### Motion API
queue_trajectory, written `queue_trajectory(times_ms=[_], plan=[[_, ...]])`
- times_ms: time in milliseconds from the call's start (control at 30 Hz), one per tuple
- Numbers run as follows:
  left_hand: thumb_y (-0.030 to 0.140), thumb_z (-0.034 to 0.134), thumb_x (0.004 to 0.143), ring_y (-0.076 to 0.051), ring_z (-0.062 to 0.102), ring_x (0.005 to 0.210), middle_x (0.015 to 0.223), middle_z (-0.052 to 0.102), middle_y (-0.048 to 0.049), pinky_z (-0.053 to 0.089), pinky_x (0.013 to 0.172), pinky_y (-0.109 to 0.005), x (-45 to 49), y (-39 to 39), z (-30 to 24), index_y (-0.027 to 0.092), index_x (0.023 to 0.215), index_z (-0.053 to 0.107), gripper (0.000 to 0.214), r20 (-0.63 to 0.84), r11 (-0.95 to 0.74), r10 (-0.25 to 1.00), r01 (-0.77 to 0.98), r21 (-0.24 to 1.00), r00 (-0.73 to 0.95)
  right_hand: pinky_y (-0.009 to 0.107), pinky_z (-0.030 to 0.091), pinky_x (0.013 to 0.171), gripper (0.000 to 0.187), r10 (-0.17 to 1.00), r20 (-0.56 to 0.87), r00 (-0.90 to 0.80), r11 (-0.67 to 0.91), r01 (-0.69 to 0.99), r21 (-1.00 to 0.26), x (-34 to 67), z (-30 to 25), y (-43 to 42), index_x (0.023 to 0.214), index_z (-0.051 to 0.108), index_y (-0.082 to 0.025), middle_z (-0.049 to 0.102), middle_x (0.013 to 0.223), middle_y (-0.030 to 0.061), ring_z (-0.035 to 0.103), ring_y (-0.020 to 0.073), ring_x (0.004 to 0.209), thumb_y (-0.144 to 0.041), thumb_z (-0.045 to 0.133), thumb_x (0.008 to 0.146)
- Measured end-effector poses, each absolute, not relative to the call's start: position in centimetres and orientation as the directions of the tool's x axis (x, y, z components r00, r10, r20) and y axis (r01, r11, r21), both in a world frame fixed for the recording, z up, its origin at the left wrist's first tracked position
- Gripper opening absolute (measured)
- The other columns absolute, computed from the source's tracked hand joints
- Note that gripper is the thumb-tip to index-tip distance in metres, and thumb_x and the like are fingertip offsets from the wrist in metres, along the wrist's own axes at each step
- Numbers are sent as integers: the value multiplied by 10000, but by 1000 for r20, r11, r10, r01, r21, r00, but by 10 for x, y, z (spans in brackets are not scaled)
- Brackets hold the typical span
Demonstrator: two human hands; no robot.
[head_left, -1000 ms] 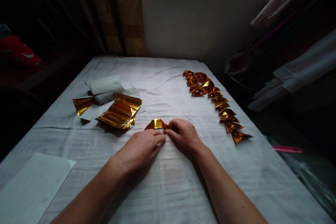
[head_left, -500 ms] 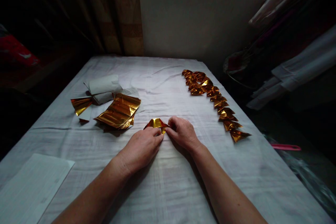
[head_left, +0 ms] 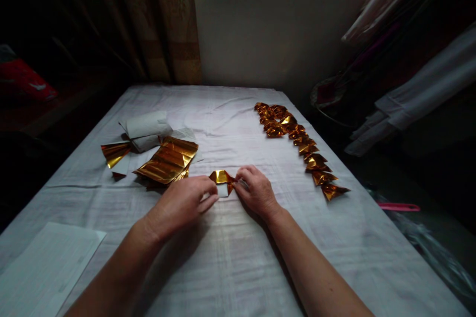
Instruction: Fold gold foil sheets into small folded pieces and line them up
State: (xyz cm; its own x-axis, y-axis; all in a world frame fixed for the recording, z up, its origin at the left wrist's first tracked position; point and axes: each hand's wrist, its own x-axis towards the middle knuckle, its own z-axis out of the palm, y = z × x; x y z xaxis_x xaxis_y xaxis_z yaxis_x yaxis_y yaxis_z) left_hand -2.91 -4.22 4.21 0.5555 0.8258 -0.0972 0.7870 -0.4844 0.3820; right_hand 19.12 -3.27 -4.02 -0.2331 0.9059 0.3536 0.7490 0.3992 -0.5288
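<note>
A small sheet of gold foil paper [head_left: 221, 177], partly folded, lies on the cloth-covered table between my hands. Its far edge is folded into a shiny gold band, and a pale patch of its other side shows nearer me. At the paper's right end, my right hand [head_left: 258, 192] pinches it between thumb and fingers. My left hand [head_left: 186, 202] is at the left end with fingers bent and the thumb below them; they seem to hold that edge, which they partly hide. Left of my hands rests a stack of gold foil sheets [head_left: 169, 158].
Folded gold foil pieces [head_left: 308, 149] run in a line along the table's right side. White papers [head_left: 146, 125] lie behind the stack, and a white sheet [head_left: 52, 262] is at the near left. Beyond the right edge are a pink handle [head_left: 399, 207] and hanging clothes [head_left: 420, 94].
My left hand has shifted left and its thumb has come into view. More of the paper's pale side now shows. My right hand stays at the right end. The view has tilted up slightly.
</note>
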Motion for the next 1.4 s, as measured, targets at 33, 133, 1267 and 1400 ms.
queue_trajectory(times_ms=[33,133,1267,1400], plan=[[309,545,894,-178,654,818,914,706,-18,470,719,-265,-35,-40,44,235,884,687,161,-91,-434,867,833,342,489,318,459,801,70,896,369,-246,419,741,-524,191,-41,-33,834,613,-230,665,987,58,601,210,932,-162,623,819],[255,581,851,-205,656,854,941,710,-34,473,724,-288,-47,-34,45,225,905,682,118,-104,-332,926,915,229,362,336,469,843,112,874,386,-296,468,725,-506,190,-43,-33,843,645,-235,688,1018,56,607,209,951,-132,600,838],[310,656,867,-226,615,929,982,663,-60,480,828,-338,-32,-22,5,208,896,662,107,35,-561,824,805,195,566,396,446,885,169,839,304,-451,538,773,-337,182,-26,-42,967,670,-226,685,1163,87,595,260,1042,-290,711,816],[351,623,896,-208,627,918,991,677,-59,485,836,-324,-33,-20,2,201,885,661,155,78,-583,810,787,202,581,385,431,902,116,813,346,-469,573,753,-324,183,-27,-42,980,673,-235,667,1246,63,598,239,1058,-268,651,872]])
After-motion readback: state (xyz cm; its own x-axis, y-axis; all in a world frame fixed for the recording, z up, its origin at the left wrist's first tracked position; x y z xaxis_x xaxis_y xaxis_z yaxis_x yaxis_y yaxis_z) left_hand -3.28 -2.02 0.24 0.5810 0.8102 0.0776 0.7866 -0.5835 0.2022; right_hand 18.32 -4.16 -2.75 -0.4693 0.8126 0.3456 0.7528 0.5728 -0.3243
